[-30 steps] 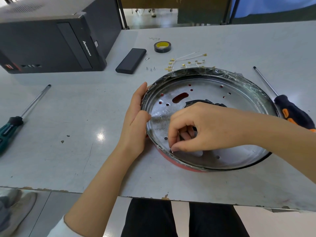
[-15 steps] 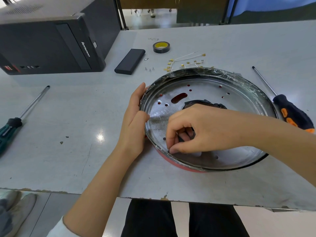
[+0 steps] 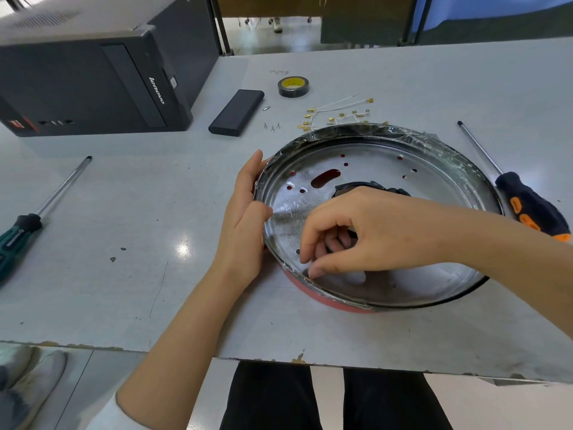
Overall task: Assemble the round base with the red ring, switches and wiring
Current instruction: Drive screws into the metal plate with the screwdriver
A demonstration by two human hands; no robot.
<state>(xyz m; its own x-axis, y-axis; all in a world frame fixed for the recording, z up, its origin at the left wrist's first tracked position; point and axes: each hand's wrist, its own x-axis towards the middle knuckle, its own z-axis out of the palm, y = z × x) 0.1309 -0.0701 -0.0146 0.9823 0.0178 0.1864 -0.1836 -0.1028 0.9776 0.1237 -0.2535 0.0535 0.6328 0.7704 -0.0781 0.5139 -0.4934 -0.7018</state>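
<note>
The round base [image 3: 372, 218] lies flat on the grey table [image 3: 124, 290], its open, shiny side up, close to the table's near edge; being round, it has no long axis to tell. At the base's near rim the red ring [image 3: 325, 297] shows only as a thin arc under the metal, the rest hidden. The right hand [image 3: 366, 234] hangs over the base's near-left inside, fingers curled and thumb and forefinger tips drawn together at the metal; whether they pinch anything cannot be told. It hides most of a black part [image 3: 369, 186] at the base's centre. The left hand [image 3: 248, 218] holds the base's left rim, fingers together, thumb over the edge. Beyond the base's far rim lie white wires with brass terminals [image 3: 338, 114].
</note>
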